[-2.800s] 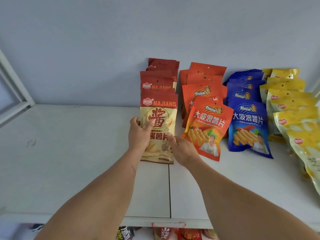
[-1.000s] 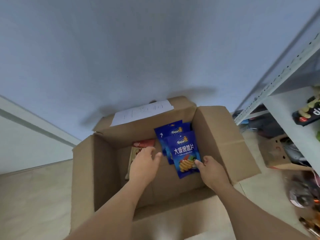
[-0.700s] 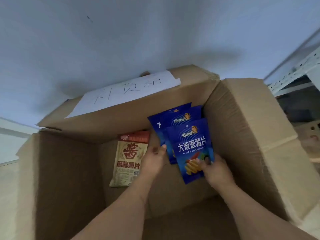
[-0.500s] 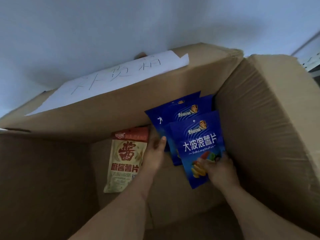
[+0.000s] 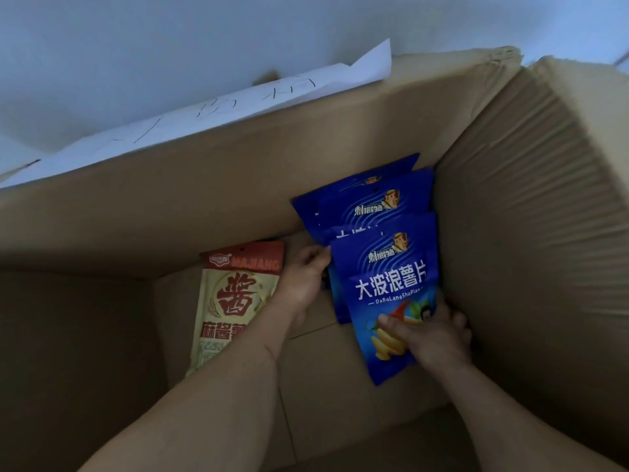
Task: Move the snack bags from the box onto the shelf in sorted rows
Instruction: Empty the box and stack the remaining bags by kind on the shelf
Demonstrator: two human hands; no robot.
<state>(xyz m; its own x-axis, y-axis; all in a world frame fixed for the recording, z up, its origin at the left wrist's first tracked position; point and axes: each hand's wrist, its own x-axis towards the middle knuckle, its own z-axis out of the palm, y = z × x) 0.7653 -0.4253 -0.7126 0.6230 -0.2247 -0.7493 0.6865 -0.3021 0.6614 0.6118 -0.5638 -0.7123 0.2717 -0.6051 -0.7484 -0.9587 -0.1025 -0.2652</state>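
From the head view, the scene has swung from the shelf, where a tan-and-red bag was being set at the front of its row, down into the cardboard box (image 5: 211, 185), and in the last half second the camera has closed in while both hands have settled on the blue snack bags (image 5: 374, 212) stacked against the box's right corner. The right hand (image 5: 432, 332) now has its grip closed on the lower part of the front blue bag (image 5: 388, 294), thumb laid across the printed face and fingers curled behind its right edge; a moment ago it was only reaching for that edge. The left hand (image 5: 303, 277) holds the left edge of the same stack, fingers tucked behind the bags, though how many it has hold of I cannot tell. That suggests the pick from the box is under way and the blue bags are next for their row, while nothing has yet lifted clear. To the left, a tan-and-red snack bag (image 5: 235, 294) leans against the far wall of the box, partly covered by the left forearm, so it waits for a later trip. A white sheet of paper (image 5: 218, 110) with handwriting lies over the far flap. The tall right wall of the box stands close against the stack and the right hand, leaving little room on that side, and the shelf is out of sight.
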